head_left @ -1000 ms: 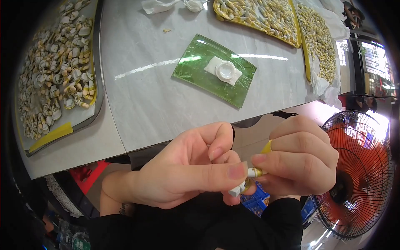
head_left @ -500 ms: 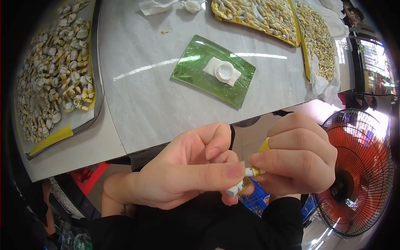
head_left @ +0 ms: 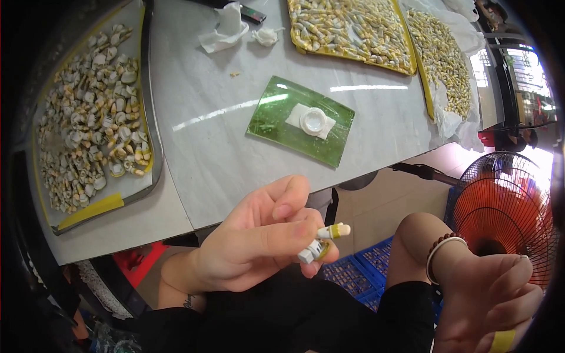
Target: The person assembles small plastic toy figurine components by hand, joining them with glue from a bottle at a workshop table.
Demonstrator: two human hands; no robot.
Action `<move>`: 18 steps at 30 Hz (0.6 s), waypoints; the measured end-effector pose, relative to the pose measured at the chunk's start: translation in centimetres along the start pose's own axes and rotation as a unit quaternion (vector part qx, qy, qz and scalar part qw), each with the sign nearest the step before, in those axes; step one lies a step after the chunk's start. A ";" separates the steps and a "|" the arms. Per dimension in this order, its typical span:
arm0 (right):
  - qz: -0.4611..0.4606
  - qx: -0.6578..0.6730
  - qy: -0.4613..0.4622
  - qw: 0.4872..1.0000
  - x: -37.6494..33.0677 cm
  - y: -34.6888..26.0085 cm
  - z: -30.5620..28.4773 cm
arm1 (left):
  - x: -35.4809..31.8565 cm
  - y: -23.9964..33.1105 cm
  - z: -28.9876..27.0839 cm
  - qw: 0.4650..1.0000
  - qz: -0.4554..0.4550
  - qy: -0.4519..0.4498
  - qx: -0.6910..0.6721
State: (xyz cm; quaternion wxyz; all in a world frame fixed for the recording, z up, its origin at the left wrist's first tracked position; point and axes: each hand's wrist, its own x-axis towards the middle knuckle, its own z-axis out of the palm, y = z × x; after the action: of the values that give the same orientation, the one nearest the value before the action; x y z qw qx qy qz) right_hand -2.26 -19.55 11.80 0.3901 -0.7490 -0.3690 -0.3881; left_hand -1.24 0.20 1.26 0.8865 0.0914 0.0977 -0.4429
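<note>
Between thumb and fingers, my left hand (head_left: 259, 235) pinches small painted pieces above my lap. One piece (head_left: 333, 230) has a white body, an olive band and a cream tip. Below it sits a grey-white blocky piece (head_left: 308, 253) by an olive ring; I cannot tell whether the two are joined. My right hand (head_left: 500, 300) is apart at the lower right, palm turned up and fingers curled, yellow tape round one finger. Anything inside those fingers is hidden. On the table, a green translucent plate (head_left: 273, 120) carries a white pad (head_left: 294, 114) and a small round white dish (head_left: 313, 122).
A tray (head_left: 91, 216) of similar pieces lies at the left, and a yellow-edged tray (head_left: 359, 63) of them at the back. Crumpled tissue (head_left: 223, 38) rests on the grey table (head_left: 203, 159). A red-bladed fan (head_left: 500, 206) stands at right, with blue crates (head_left: 353, 276) below.
My right hand has let go of the pieces and swung away to the lower right. My left hand keeps hold of them and has shifted slightly left.
</note>
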 end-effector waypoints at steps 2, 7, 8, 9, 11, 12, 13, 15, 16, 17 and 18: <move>0.045 -0.017 -0.007 0.999 0.0 -0.7 0.3 | 0.1 0.1 0.0 1.000 0.004 0.006 0.002; 0.066 0.236 -0.190 0.951 1.6 -0.2 -2.0 | 0.0 0.3 -0.3 0.999 -0.001 0.001 0.032; 0.063 0.232 -0.187 0.953 1.3 -0.1 -1.8 | 0.1 0.3 -0.3 0.999 -0.004 -0.002 0.037; 0.000 0.261 -0.113 0.959 0.8 0.4 -1.3 | 0.1 0.3 -0.3 0.999 -0.007 -0.008 0.040; -0.078 0.327 0.004 0.942 0.6 0.6 -0.2 | 0.0 0.4 -0.3 0.999 -0.009 -0.015 0.046; -0.082 0.323 0.005 0.943 0.7 0.9 -0.1 | 0.0 0.3 -0.3 0.999 -0.006 -0.009 0.044; -0.158 0.353 0.038 0.921 0.8 1.3 -0.1 | 0.0 0.3 -0.2 0.999 -0.004 -0.005 0.042; -0.260 0.338 0.164 0.890 1.0 1.3 0.2 | -0.1 0.4 -0.4 1.000 -0.003 -0.018 0.014; -0.264 0.335 0.160 0.890 0.4 1.2 -1.2 | -0.3 0.4 -0.5 1.000 0.001 -0.025 -0.017; -0.202 0.274 0.157 0.927 -0.8 1.1 -3.8 | -0.2 0.4 -0.6 0.999 -0.008 -0.035 -0.017; -0.138 0.216 0.158 0.953 -2.1 1.2 -5.4 | -0.4 0.3 -0.6 0.999 0.008 -0.033 -0.014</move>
State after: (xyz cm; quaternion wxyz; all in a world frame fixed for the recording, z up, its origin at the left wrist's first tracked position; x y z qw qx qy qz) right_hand -3.70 -25.31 11.75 0.5390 -0.5174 -0.4774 -0.4624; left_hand -1.33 0.84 0.84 0.8938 0.0655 0.0741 -0.4375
